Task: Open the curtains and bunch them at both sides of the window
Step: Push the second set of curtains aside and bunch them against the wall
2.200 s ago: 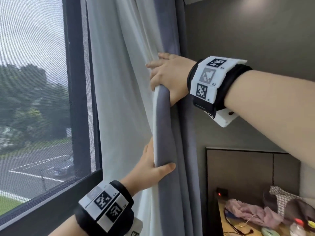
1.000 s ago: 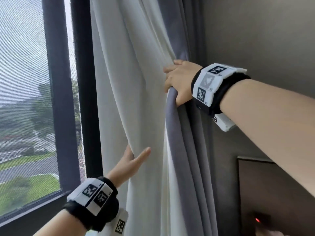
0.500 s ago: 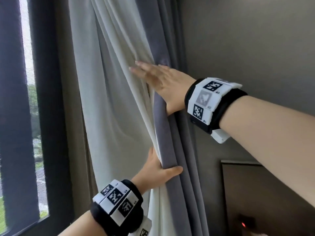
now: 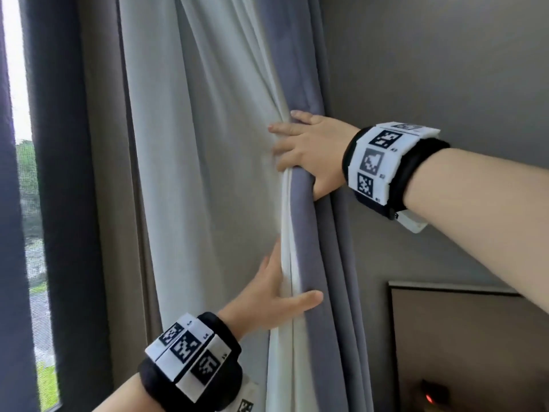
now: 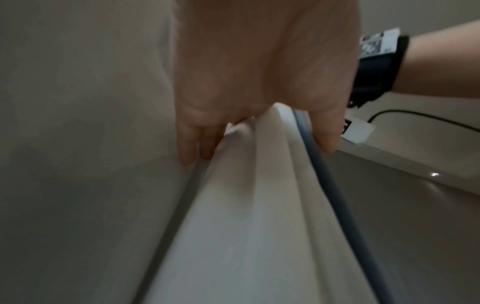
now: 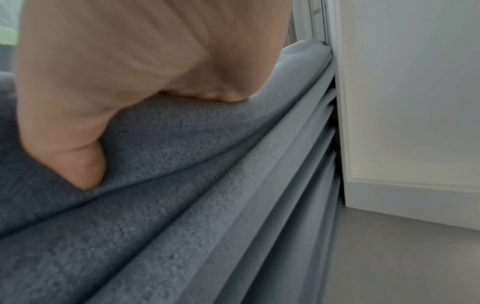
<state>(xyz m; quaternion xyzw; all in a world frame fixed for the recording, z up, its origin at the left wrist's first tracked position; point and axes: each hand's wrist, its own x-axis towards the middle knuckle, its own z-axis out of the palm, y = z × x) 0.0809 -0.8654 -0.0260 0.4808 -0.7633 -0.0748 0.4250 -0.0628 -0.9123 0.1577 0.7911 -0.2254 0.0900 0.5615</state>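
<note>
Two hands hold your curtains (image 4: 225, 162), bunched beside the grey wall (image 4: 445, 69): your right hand (image 4: 309, 156) curls round the folds up high, your left hand (image 4: 267, 289) pinches them lower, right of the window (image 4: 26, 233).

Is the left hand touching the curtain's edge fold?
Touching. The left wrist view shows the left hand pinching the curtain fold between fingers and thumb.

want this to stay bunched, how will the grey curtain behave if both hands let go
Probably floppy: the grey curtain hangs in soft folds and bends round the right hand. Its fuzzy, thick-looking weave suggests some weight and little slip, so the folds may spread slightly once the left hand releases.
</note>
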